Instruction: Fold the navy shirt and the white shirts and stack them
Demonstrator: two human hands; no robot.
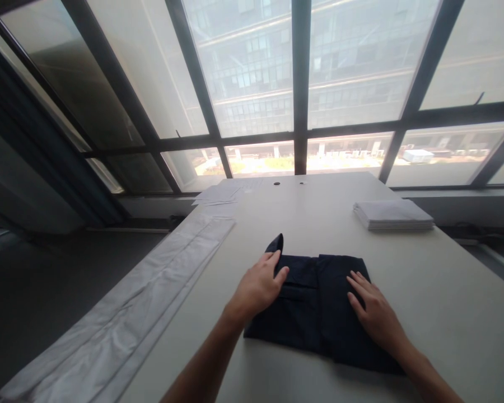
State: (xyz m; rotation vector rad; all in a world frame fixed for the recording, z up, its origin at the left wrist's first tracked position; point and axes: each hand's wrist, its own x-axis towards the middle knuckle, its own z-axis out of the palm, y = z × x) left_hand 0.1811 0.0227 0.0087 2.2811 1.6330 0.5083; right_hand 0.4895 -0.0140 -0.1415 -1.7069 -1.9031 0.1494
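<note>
On a white table (306,215), folded dark cloth (317,316) lies under the left hand (259,282), curled at its upturned left edge, grip unclear, and the right hand (373,310), resting flat, fingers extended.

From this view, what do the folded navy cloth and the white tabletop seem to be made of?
Folded navy cloth: probably woven fabric, matte; it shows soft folds and a raised flap.
White tabletop: perhaps laminate, smooth with a faint sheen, judging by its even surface; the core is hidden.
</note>
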